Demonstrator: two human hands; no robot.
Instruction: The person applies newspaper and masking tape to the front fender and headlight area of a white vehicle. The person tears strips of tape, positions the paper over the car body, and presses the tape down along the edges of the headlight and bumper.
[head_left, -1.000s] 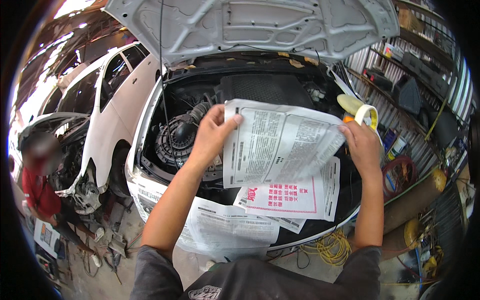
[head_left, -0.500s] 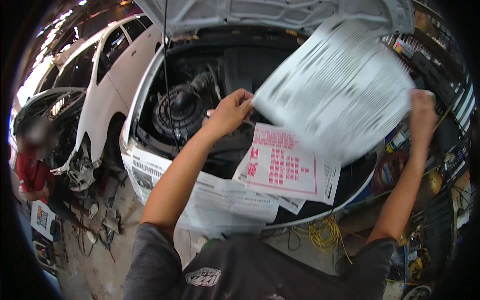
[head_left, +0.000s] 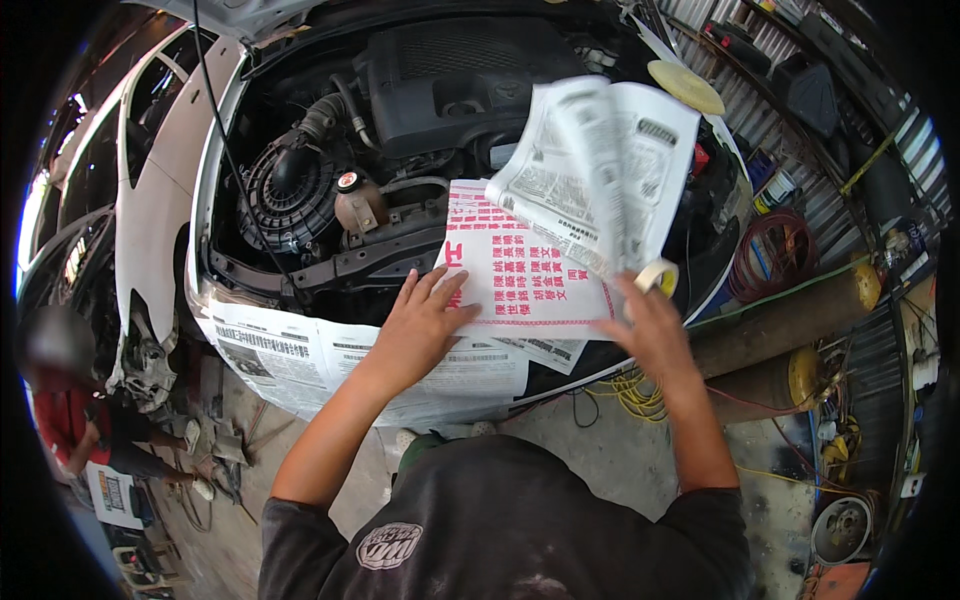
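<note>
My left hand [head_left: 415, 335] lies spread on the lower left edge of a newspaper sheet with red print [head_left: 545, 265], its fingers apart. My right hand [head_left: 655, 340], slightly smeared by motion, is at that sheet's lower right corner and carries a roll of masking tape [head_left: 657, 276] at its fingers. A second newspaper sheet with black print [head_left: 640, 150] is folded over and blurred, just beyond the red-printed one. Both lie over the front of a white car's open engine bay. More newspaper [head_left: 430, 372] covers the front edge of the car below my left hand.
The engine cover [head_left: 450, 80], a round black air-filter housing [head_left: 290, 200] and a coolant tank [head_left: 360, 207] fill the bay. A yellow polishing pad [head_left: 686, 87] sits at its right edge. Gas cylinders [head_left: 770, 385] and hoses lie right. A person in red [head_left: 65, 425] is at left.
The black-printed sheet, held up between both hands before, is now down and folded over at the far side. My hands have come down and closer together onto the red-printed sheet. The view has shifted.
</note>
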